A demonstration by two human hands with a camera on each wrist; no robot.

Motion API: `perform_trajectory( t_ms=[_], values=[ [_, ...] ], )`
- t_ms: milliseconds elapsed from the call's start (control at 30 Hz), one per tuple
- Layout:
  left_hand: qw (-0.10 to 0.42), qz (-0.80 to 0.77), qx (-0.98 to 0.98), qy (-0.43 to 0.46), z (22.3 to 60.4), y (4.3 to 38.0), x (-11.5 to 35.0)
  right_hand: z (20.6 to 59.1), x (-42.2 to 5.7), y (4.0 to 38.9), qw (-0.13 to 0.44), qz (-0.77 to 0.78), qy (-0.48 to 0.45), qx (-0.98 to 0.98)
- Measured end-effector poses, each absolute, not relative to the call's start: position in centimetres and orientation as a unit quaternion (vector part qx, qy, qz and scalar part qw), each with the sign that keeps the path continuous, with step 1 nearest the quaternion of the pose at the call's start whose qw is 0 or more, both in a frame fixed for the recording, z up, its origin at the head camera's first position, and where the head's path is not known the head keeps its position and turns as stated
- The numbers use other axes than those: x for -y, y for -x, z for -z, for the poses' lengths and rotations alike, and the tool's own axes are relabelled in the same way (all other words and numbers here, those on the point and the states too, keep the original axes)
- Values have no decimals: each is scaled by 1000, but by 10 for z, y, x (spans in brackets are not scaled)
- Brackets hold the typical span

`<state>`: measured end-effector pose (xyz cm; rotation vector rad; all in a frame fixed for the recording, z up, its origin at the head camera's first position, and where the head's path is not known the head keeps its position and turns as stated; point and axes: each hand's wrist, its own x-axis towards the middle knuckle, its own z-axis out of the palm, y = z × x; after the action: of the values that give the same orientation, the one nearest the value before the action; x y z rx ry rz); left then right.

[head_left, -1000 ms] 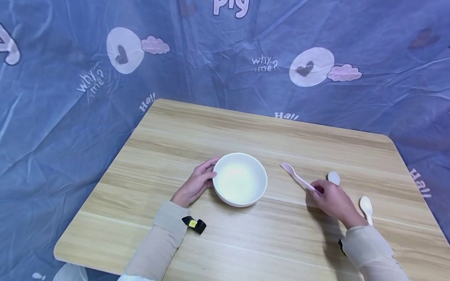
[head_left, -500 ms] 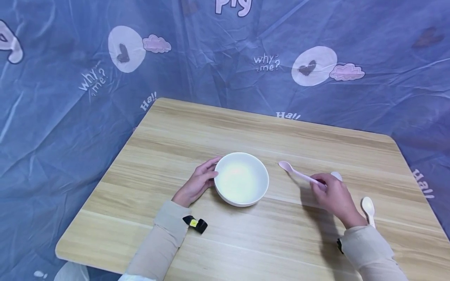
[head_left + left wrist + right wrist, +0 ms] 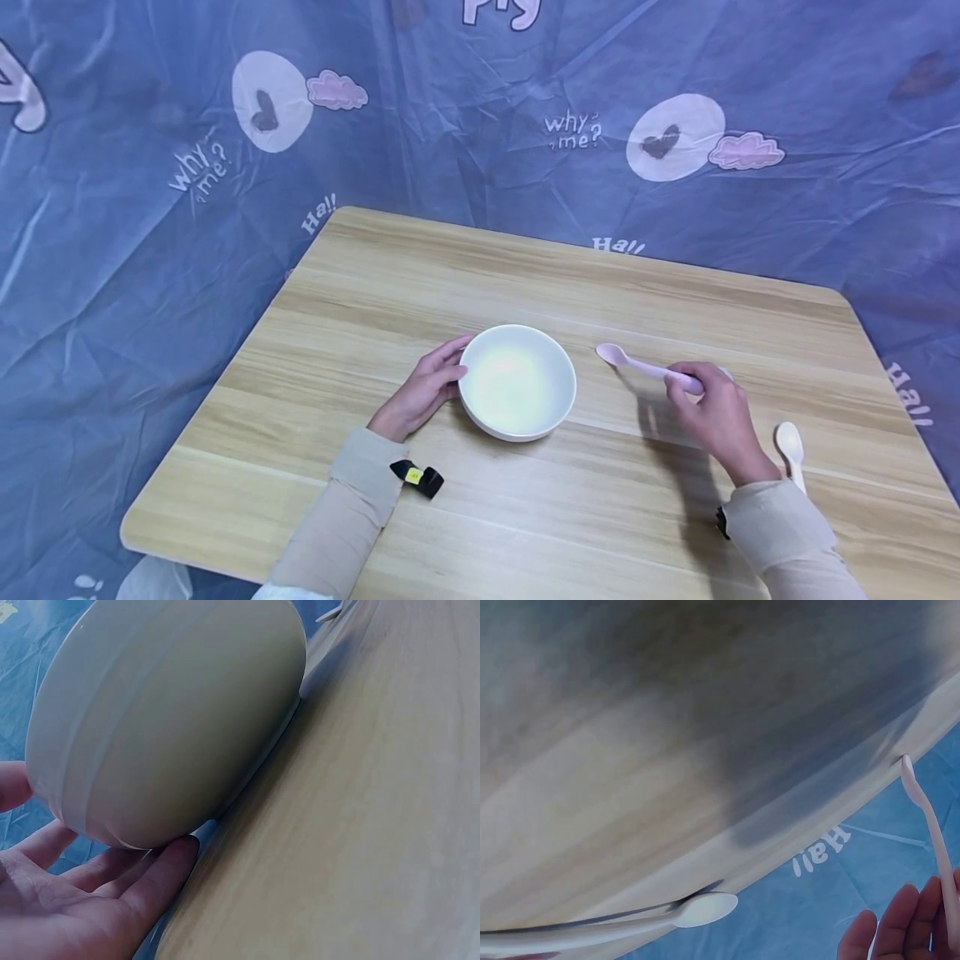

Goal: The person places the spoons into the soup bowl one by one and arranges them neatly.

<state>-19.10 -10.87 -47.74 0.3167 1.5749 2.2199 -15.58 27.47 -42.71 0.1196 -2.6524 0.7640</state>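
A white bowl (image 3: 516, 383) stands upright on the wooden table, its inside showing no contents. At its left side my left hand (image 3: 423, 387) grips it, thumb at the rim and fingers against the outer wall. In the left wrist view, fingertips touch the lower side of the bowl (image 3: 187, 712). To the right, my right hand (image 3: 716, 412) pinches the handle end of a pale lilac spoon (image 3: 647, 367). That spoon's bowl end points left, toward the white bowl, low over the table. The right wrist view has the lilac spoon (image 3: 934, 832) along the right edge.
A cream spoon (image 3: 790, 446) lies on the table (image 3: 360, 283), right of my right wrist. Another pale spoon (image 3: 726, 372) is mostly hidden behind my right hand. A blue printed cloth (image 3: 465, 150) hangs behind the table.
My right hand has raised the lilac spoon's handle and turned it to lie flatter across the view, covering more of the pale spoon behind. The left hand and bowl keep their places.
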Motion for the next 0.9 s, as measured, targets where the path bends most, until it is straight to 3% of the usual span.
perform_trajectory(
  t_ms=[900],
  values=[
    [198,-799,-557,-108,478,192,109,411,-264,162,195,-315,6,929]
  ],
)
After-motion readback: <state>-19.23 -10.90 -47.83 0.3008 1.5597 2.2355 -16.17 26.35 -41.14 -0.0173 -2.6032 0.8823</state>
